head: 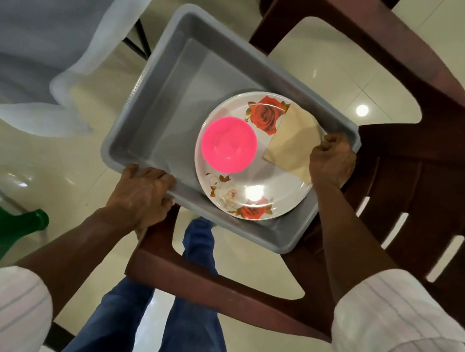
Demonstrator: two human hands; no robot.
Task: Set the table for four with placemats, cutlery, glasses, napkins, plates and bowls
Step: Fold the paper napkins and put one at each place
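Gripping the near rim of a grey rectangular plastic tub [161,79], the left hand [143,195] is curled tight. Inside, a round pink plastic bowl [229,145] is set on a white rose-printed plate [272,188] — folded beige napkin [291,142] alongside — and the right rim is clasped by the right hand [332,161].

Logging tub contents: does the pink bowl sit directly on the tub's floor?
No, the bowl rests on the plate, which itself lies in the tub.
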